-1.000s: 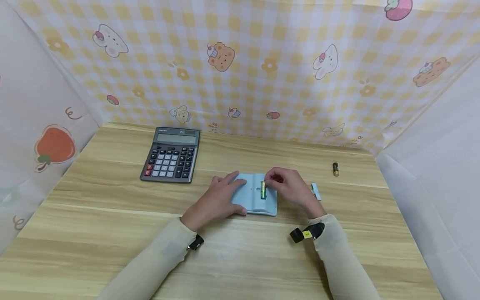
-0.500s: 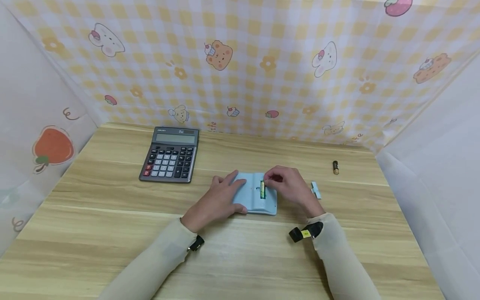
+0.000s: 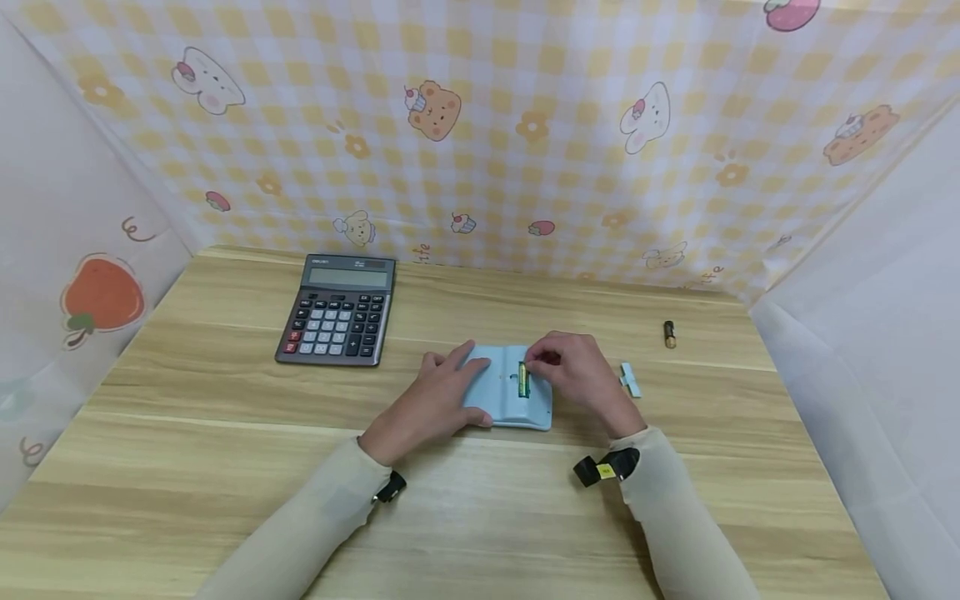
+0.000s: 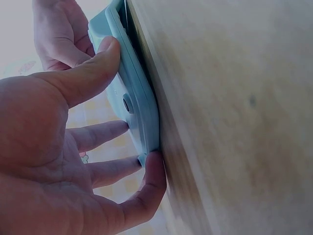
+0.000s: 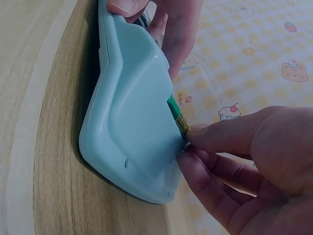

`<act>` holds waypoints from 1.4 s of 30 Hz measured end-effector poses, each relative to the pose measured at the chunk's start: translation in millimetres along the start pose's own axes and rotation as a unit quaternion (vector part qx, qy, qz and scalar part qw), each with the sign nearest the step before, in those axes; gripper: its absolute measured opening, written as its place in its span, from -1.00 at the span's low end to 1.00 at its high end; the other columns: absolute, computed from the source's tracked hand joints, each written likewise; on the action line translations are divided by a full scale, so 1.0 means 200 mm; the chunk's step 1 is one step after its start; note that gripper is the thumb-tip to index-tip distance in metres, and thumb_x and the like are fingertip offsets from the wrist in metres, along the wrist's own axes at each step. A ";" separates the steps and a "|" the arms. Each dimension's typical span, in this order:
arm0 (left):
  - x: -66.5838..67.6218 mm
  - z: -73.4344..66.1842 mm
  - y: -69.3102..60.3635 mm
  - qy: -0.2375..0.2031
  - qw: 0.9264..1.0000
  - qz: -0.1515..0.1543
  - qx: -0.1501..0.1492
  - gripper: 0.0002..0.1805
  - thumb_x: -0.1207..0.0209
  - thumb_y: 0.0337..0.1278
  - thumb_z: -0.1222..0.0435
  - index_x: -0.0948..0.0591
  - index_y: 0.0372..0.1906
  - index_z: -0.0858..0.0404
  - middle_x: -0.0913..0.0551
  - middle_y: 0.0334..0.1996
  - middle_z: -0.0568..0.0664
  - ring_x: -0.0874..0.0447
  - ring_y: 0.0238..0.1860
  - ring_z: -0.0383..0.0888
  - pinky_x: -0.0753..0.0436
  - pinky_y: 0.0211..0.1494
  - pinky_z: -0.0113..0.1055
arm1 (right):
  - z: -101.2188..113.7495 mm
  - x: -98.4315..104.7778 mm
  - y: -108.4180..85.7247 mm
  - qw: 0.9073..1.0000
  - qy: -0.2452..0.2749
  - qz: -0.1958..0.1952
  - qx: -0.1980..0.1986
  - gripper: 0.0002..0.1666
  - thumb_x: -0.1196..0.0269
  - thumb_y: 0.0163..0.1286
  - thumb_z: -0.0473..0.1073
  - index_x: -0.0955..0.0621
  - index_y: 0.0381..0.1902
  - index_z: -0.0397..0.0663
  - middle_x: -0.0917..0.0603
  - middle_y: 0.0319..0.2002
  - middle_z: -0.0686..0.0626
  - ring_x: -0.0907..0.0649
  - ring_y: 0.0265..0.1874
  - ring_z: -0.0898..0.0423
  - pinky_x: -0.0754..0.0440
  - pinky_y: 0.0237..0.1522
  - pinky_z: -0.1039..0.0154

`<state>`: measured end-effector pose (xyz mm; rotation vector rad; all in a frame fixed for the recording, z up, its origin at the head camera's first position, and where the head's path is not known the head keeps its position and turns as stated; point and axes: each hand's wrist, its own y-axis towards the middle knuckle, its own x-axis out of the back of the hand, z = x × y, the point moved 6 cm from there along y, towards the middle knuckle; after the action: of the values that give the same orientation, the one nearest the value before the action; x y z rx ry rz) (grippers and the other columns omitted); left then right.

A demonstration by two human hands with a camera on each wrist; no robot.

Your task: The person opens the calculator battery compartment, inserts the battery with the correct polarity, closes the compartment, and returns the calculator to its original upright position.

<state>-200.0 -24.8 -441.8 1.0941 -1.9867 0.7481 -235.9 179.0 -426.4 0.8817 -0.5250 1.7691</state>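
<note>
Wooden tabletop (image 3: 480, 525); right hand (image 3: 576, 373) still pinches green battery (image 3: 523, 382).

Counted one left hand (image 3: 431, 400), one right hand (image 3: 579, 373): two in all. One left sleeve (image 3: 303, 517), one right sleeve (image 3: 686, 521) made two. One green battery (image 3: 523, 382) plus one black-and-copper battery (image 3: 670, 334) made two. Pale-blue device (image 3: 492, 393) numbered one; small pale-blue piece (image 3: 630, 379), one. Calculator (image 3: 335, 310): one. One left wrist camera (image 3: 390, 486), one right wrist camera (image 3: 587, 472) made two. Worktop (image 3: 480, 517) counted one.
</note>
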 end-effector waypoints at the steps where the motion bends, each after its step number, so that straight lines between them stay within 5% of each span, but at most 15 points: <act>1: 0.00 0.00 0.00 -0.001 1.000 0.000 0.000 -0.07 -0.57 0.28 0.00 -0.47 0.64 0.21 -0.13 0.75 0.24 -0.31 0.42 0.33 -0.58 0.32 0.13 | 0.00 0.00 0.00 1.000 -0.002 0.000 0.002 -0.89 -0.46 0.50 -0.34 -0.87 -0.14 -0.04 -0.81 -0.16 0.03 -0.69 -0.20 0.07 -0.73 -0.08 0.11; 31: 0.00 0.00 0.00 -0.004 1.000 0.007 0.007 -0.06 -0.59 0.24 0.02 -0.47 0.64 0.20 -0.12 0.75 0.23 -0.30 0.45 0.35 -0.55 0.38 0.15 | 0.04 0.00 -0.01 1.000 -0.014 0.002 0.013 -0.89 -0.53 0.41 -0.38 -0.86 -0.24 -0.07 -0.80 -0.18 0.03 -0.75 -0.21 0.11 -0.81 -0.05 0.08; 42: 0.01 0.00 0.00 -0.010 1.000 0.010 0.011 -0.06 -0.60 0.24 0.04 -0.46 0.64 0.20 -0.12 0.75 0.22 -0.30 0.47 0.36 -0.53 0.40 0.17 | 0.01 0.06 -0.02 0.999 0.004 0.026 0.034 -0.82 -0.52 0.42 -0.35 -0.88 -0.05 -0.10 -0.84 -0.14 0.02 -0.78 -0.17 0.10 -0.80 0.02 0.04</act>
<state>-200.7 -25.9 -440.7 1.0988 -2.0130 0.7739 -233.5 186.3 -415.0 0.9150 -0.4901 1.8457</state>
